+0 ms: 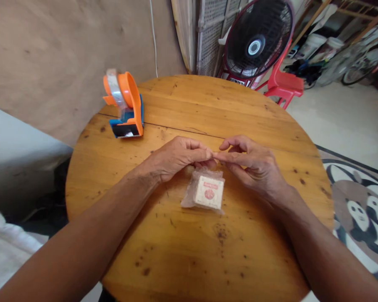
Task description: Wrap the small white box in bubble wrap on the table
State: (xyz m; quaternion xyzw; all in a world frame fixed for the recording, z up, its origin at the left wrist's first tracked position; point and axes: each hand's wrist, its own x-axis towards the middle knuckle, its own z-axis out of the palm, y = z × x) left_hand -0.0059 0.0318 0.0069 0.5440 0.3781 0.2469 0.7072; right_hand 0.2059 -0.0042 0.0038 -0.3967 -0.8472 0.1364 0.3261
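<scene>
A small cream-coloured box [209, 192] with red print lies on the table inside a clear bubble-wrap bag [189, 197]. Just beyond the bag's far edge, my left hand [187, 155] is closed, thumb pressed against the fingers. Whatever it may pinch is too small or hidden to make out. From the other side comes my right hand [255, 163], fingers apart, with one stretched fingertip meeting the left fingertips. No object shows in the right hand. An orange and blue tape dispenser [134, 100] with a roll of clear tape stands at the table's far left.
The round wooden table [176, 256] has its far-left edge by a plywood wall [82, 42]. Behind the table stand a fan [255, 48] and a red plastic chair [283, 82]. A panda-patterned mat [362, 209] lies on the floor to the right.
</scene>
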